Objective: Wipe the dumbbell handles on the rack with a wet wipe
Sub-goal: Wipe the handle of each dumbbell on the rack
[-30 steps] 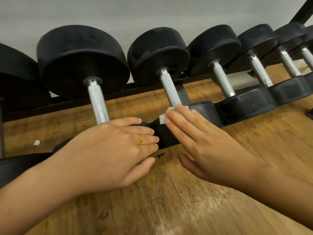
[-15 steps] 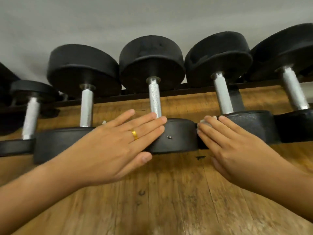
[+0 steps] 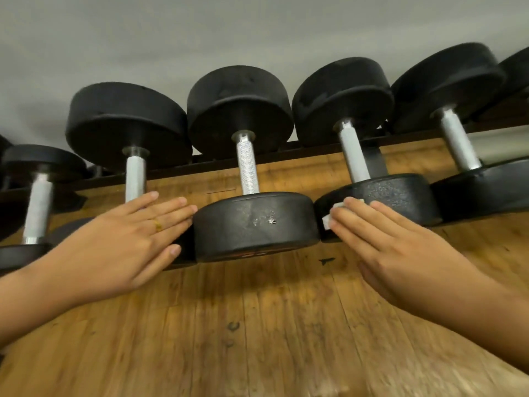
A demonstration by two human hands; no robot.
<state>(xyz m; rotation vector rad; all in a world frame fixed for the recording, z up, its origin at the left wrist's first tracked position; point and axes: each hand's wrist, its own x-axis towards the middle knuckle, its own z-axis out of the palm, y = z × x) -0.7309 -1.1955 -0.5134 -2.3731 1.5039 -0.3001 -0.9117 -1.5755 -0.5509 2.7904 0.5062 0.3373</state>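
I read the handle [image 3: 247,167] at centre frame as bare silver metal, finely knurled. The dumbbell head [image 3: 254,224] below it looks like matt black rubber, scuffed with pale chips. The neighbouring head [image 3: 395,193] to its right is pebbly. The floor [image 3: 257,325] along the bottom is worn varnished wood with dark marks. The wet wipe [image 3: 326,220], right of centre, looks thin, white and papery. The wall [image 3: 200,30] up top is matt grey.

Grey wall [image 3: 171,38], wooden floor [image 3: 257,339]
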